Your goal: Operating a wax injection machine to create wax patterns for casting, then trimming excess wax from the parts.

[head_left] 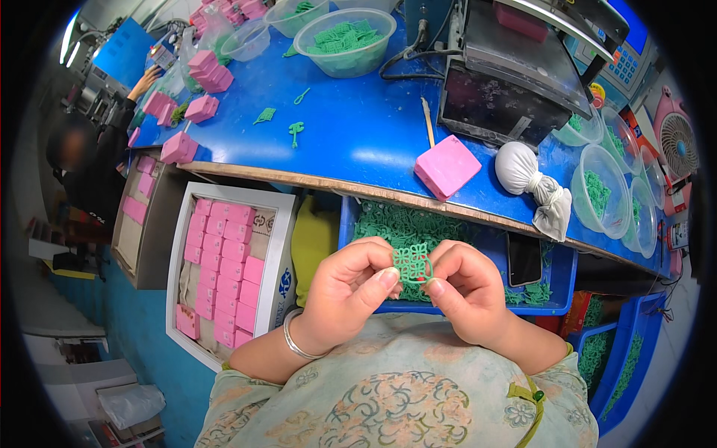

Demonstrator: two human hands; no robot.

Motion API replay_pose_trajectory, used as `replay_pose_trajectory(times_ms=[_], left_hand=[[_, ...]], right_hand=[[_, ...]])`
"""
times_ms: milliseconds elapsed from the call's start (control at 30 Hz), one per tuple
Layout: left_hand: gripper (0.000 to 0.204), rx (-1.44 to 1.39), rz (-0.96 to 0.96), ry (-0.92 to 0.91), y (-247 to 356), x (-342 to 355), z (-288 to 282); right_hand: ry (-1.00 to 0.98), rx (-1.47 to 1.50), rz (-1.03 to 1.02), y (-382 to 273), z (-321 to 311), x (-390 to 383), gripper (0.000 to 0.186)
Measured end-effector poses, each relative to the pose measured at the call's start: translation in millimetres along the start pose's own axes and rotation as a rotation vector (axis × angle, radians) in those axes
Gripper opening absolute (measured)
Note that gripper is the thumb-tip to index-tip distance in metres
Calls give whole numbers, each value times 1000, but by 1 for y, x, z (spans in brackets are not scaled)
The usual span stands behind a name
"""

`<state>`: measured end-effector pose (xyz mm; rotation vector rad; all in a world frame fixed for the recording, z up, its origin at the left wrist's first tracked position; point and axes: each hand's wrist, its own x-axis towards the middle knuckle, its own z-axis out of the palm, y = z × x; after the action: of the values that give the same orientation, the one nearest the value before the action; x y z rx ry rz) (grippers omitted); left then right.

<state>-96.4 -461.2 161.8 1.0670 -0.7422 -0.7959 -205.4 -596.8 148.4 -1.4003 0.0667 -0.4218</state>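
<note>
My left hand [349,285] and my right hand [472,290] meet in front of my body, each with thumb and fingertips pinched. Between them they hold a small green openwork piece [411,261], a lattice of looped shapes with a curved rim, apparently wax. Beneath the hands stands a blue tray [346,224] heaped with similar green pieces [403,222]. A dark phone [524,259] lies at the tray's right side, next to my right hand. On the bench beyond sits a pink block [448,167], close to a tied white cloth pouch [526,175].
A pale box [278,224] of pink blocks stands left. Loose green pieces [296,134] and tubs of green pieces [345,63] are on the blue bench [358,142]. A black machine [500,97] occupies the back right. A person [93,160] in dark clothing reaches over the bench at far left.
</note>
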Motion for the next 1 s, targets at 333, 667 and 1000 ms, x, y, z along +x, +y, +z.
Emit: replay_pose_trajectory(times_ms=[333,667,1000], left_hand=[[8,43,36,-13,-1,1,-2],[6,136,52,8,0,-2,-3],[8,215,29,-226,8,0,-1]], right_hand=[[2,8,7,-1,0,0,8],[-52,-72,-115,1,-2,0,8],[-33,107,-79,-5,-2,-1,7]])
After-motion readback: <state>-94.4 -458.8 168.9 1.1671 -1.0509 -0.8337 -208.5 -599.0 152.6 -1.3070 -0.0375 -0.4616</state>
